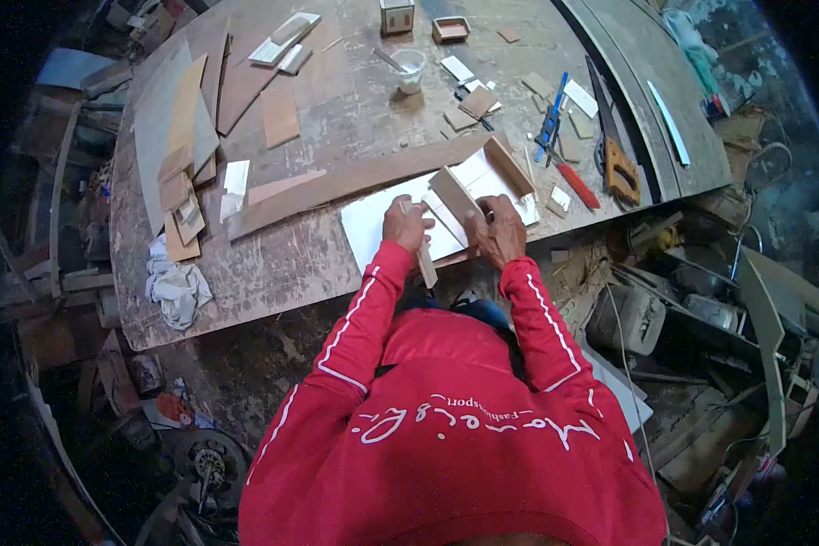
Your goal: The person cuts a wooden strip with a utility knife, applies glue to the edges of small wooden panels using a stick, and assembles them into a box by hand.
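Observation:
My left hand (407,224) is closed around a thin wooden strip (426,267), whose lower end sticks out below the fingers toward me. With my right hand (499,230) I grip the near end of a small open wooden box (451,194), my thumb and fingers at its wall. The box stands at a slant, with pale inner faces and brown wooden sides. Beneath both hands lies a white board (362,224) at the table's front edge. A long wooden plank (300,196) runs just behind it.
On the worktable (291,282), a handsaw (621,173), a red-handled tool (577,185) and a blue tool (549,123) lie at right. A plastic cup (410,71) stands farther back, near a small tray (450,30). Wood sheets (180,136) and a cloth (178,287) lie left.

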### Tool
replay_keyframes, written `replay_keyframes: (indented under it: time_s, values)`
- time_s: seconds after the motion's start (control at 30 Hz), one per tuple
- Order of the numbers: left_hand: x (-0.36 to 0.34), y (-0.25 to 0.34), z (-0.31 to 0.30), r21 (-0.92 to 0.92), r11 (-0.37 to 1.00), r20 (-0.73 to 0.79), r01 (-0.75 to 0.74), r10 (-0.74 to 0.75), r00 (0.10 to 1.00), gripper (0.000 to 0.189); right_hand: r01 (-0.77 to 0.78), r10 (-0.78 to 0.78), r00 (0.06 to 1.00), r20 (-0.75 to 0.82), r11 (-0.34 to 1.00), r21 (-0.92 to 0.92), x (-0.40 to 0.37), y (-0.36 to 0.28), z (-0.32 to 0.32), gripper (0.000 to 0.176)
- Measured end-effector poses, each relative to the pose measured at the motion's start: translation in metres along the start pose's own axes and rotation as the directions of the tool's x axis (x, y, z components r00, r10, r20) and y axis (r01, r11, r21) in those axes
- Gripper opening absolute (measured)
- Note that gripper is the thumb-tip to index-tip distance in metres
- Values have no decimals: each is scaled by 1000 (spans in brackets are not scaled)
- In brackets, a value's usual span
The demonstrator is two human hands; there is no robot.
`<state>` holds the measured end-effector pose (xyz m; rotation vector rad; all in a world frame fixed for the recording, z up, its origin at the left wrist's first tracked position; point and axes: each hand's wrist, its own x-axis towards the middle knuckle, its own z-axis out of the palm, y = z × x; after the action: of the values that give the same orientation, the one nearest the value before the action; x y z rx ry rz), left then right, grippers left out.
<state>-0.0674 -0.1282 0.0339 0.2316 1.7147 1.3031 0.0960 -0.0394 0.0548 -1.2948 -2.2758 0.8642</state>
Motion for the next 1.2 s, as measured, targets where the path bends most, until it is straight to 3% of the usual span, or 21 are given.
replay_keyframes:
  time_s: [0.17,0.27,0.37,0.47,0.57,0.67,0.77,0.87,0.93,1.0,1.03,1.2]
  values:
    - [0,4,-6,-13,1000,39,20,-20,999,47,117,-118,988,-104,993,-9,-22,-7,5,19]
    - [7,-16,-3,46,979,-36,-201,202,979,42,146,-152,982,-116,987,-63,-29,-14,4,19]
    - [13,-26,-5,60,966,-19,-252,253,967,41,165,-176,980,-93,979,-117,-31,-13,6,19]
    - [3,-12,-5,70,975,-42,-210,213,976,44,200,-213,974,-78,969,-148,-32,-15,5,19]
    - [38,-51,-7,210,906,20,-368,372,928,50,222,-234,970,-68,963,-153,-33,-15,6,19]
    - [43,-57,-4,294,855,-7,-426,448,894,50,232,-241,969,-53,963,-141,-32,-13,6,19]
    - [37,-51,-5,244,890,-32,-386,405,914,49,216,-218,976,5,964,-154,-32,-11,3,21]
    - [19,-12,-9,532,750,-106,-392,519,848,44,204,-200,979,38,967,-155,-32,-7,4,22]
    - [15,16,-13,708,525,-31,-471,690,723,36,196,-191,980,45,970,-143,-33,-5,3,21]
    - [16,56,-12,840,481,19,-250,435,900,46,192,-187,981,46,974,-124,-31,-5,3,21]
    - [18,71,-11,877,432,27,-208,389,921,50,196,-192,980,46,972,-125,-29,-5,3,20]
    - [64,72,-11,950,150,208,-273,347,915,50,227,-223,974,39,963,-145,-29,-6,1,20]
